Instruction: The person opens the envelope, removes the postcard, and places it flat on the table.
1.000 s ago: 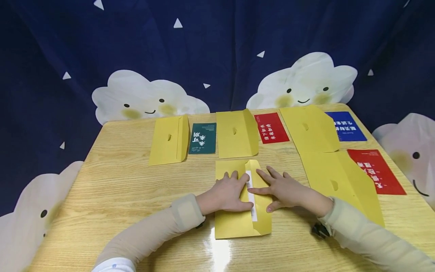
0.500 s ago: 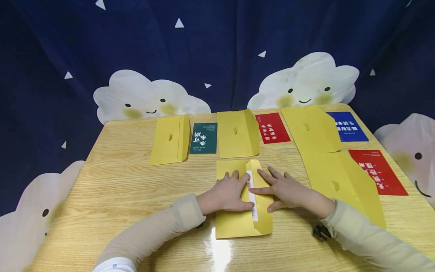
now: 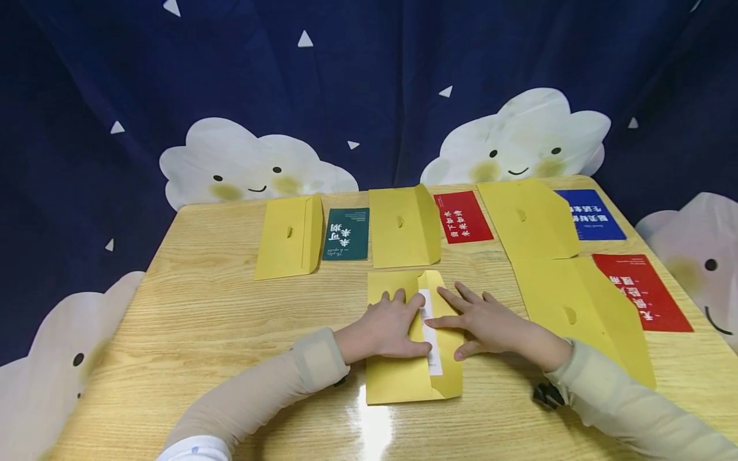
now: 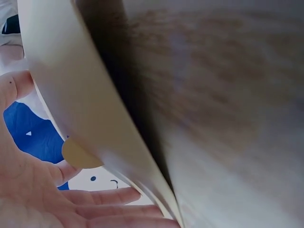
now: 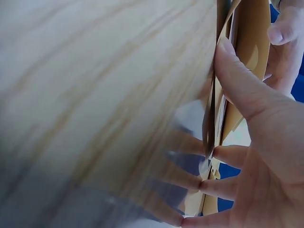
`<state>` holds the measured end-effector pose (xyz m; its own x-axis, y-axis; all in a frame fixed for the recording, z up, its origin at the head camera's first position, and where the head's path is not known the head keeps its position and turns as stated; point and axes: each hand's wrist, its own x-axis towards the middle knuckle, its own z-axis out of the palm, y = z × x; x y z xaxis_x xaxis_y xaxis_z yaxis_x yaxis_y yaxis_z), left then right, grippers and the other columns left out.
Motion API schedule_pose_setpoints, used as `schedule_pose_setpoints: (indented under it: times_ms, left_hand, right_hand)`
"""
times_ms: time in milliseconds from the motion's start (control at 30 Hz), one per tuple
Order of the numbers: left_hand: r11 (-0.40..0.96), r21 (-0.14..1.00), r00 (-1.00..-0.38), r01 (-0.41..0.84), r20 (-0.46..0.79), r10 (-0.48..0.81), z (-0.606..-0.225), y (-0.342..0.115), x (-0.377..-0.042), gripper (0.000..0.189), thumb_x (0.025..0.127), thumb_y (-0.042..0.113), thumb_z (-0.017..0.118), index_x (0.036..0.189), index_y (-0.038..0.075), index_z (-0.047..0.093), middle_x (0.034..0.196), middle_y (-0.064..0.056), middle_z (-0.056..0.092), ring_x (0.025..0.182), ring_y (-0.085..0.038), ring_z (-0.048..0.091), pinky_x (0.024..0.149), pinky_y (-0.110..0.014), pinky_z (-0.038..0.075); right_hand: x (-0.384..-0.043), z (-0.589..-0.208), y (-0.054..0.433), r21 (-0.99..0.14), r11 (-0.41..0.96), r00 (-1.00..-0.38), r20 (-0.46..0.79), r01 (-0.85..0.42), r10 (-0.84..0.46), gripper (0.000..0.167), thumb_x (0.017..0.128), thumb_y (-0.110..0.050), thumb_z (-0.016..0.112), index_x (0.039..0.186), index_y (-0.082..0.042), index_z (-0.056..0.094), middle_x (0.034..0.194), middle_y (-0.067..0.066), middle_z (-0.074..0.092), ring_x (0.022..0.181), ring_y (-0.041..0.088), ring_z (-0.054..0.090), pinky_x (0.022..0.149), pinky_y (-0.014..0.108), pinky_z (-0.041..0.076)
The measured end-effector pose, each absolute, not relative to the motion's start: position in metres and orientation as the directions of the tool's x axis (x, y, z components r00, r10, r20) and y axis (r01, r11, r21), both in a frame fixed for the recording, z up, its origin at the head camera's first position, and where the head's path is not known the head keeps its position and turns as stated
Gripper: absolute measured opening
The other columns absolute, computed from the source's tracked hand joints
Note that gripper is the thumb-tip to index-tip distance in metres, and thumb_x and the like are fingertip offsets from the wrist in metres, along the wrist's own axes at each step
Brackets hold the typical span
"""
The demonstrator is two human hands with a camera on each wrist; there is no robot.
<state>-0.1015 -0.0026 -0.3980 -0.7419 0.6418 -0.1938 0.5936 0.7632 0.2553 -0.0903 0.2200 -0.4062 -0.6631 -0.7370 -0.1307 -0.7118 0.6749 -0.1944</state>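
A yellow envelope (image 3: 398,381) lies flat near the front middle of the table, its flap opened out to the right. A narrow strip of a white card (image 3: 434,358) shows at its mouth; the rest of the card is hidden inside. My left hand (image 3: 392,328) rests on the envelope's body with fingers spread, thumb and index finger near the mouth. My right hand (image 3: 490,322) lies over the flap, fingers spread, its index fingertip touching the white strip. In the right wrist view the right thumb (image 5: 237,80) touches the envelope's edge.
Yellow envelopes stand in a back row: left (image 3: 282,240), middle (image 3: 400,234) and right (image 3: 527,224). Another envelope (image 3: 571,301) lies right of my hand. Cards beside them are green (image 3: 346,234), red (image 3: 463,218), blue (image 3: 596,221) and red at far right (image 3: 648,298).
The white strip at the envelope's mouth has grown slightly wider toward the right, mostly at its near end. My hands look almost unmoved.
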Motion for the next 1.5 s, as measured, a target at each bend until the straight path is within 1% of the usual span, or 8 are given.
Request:
schedule_pose_setpoints:
  times_ms: [267,467,733,1067,1200,1400,1500]
  left_hand:
    - [0.766,0.256,-0.745,0.589,-0.194,0.638,-0.398,-0.003,-0.101,0.065,0.074,0.061,0.056,0.122,0.020,0.039,0.099,-0.008,0.049,0.080,-0.027,0.052,0.058,-0.040,0.045]
    - [0.765,0.261,-0.746,0.589,-0.187,0.639,-0.398,-0.002,-0.101,0.064,0.073,0.060,0.057,0.119,0.020,0.040,0.096,-0.007,0.048,0.078,-0.026,0.050,0.056,-0.039,0.044]
    - [0.770,0.252,-0.750,0.586,-0.191,0.633,-0.399,-0.002,-0.101,0.064,0.073,0.060,0.058,0.120,0.021,0.040,0.096,-0.007,0.048,0.077,-0.025,0.049,0.055,-0.038,0.043]
    - [0.770,0.237,-0.749,0.592,-0.191,0.634,-0.399,-0.002,-0.100,0.065,0.073,0.061,0.058,0.121,0.021,0.039,0.096,-0.007,0.048,0.077,-0.026,0.049,0.056,-0.038,0.044]
    - [0.769,0.233,-0.749,0.595,-0.189,0.636,-0.399,-0.001,-0.100,0.068,0.073,0.061,0.058,0.124,0.021,0.039,0.098,-0.008,0.049,0.080,-0.027,0.050,0.057,-0.040,0.045]
    - [0.774,0.244,-0.751,0.585,-0.196,0.630,-0.399,0.000,-0.099,0.074,0.072,0.061,0.058,0.130,0.021,0.038,0.104,-0.010,0.050,0.088,-0.032,0.052,0.063,-0.044,0.046]
    - [0.780,0.249,-0.756,0.575,-0.203,0.622,-0.399,0.000,-0.099,0.073,0.071,0.061,0.059,0.130,0.022,0.038,0.104,-0.010,0.049,0.088,-0.030,0.051,0.063,-0.045,0.045]
  right_hand:
    - [-0.090,-0.409,0.223,-0.192,0.668,-0.663,-0.099,-0.719,-0.742,0.064,0.075,-0.059,0.058,0.131,-0.029,0.051,0.144,0.022,0.025,0.127,0.049,0.023,0.079,0.069,0.035]
    - [-0.088,-0.407,0.225,-0.204,0.663,-0.664,-0.074,-0.721,-0.744,0.062,0.077,-0.058,0.057,0.130,-0.027,0.052,0.143,0.022,0.028,0.126,0.049,0.025,0.080,0.069,0.034]
    - [-0.088,-0.411,0.228,-0.202,0.661,-0.665,-0.061,-0.723,-0.745,0.061,0.079,-0.059,0.053,0.131,-0.028,0.051,0.143,0.021,0.029,0.127,0.048,0.026,0.082,0.068,0.033]
    - [-0.084,-0.413,0.234,-0.219,0.660,-0.670,-0.035,-0.719,-0.742,0.055,0.082,-0.053,0.055,0.131,-0.028,0.052,0.143,0.022,0.029,0.127,0.047,0.027,0.084,0.067,0.033]
    - [-0.082,-0.412,0.237,-0.224,0.656,-0.668,-0.025,-0.721,-0.743,0.054,0.083,-0.052,0.056,0.130,-0.027,0.053,0.141,0.024,0.030,0.125,0.047,0.029,0.084,0.067,0.033]
    - [-0.079,-0.410,0.243,-0.263,0.681,-0.692,-0.064,-0.683,-0.719,0.053,0.083,-0.051,0.056,0.130,-0.026,0.053,0.141,0.024,0.030,0.128,0.043,0.028,0.088,0.065,0.031]
    - [-0.078,-0.409,0.246,-0.286,0.685,-0.698,-0.072,-0.670,-0.713,0.051,0.084,-0.049,0.057,0.129,-0.024,0.054,0.141,0.022,0.032,0.128,0.042,0.028,0.090,0.063,0.030]
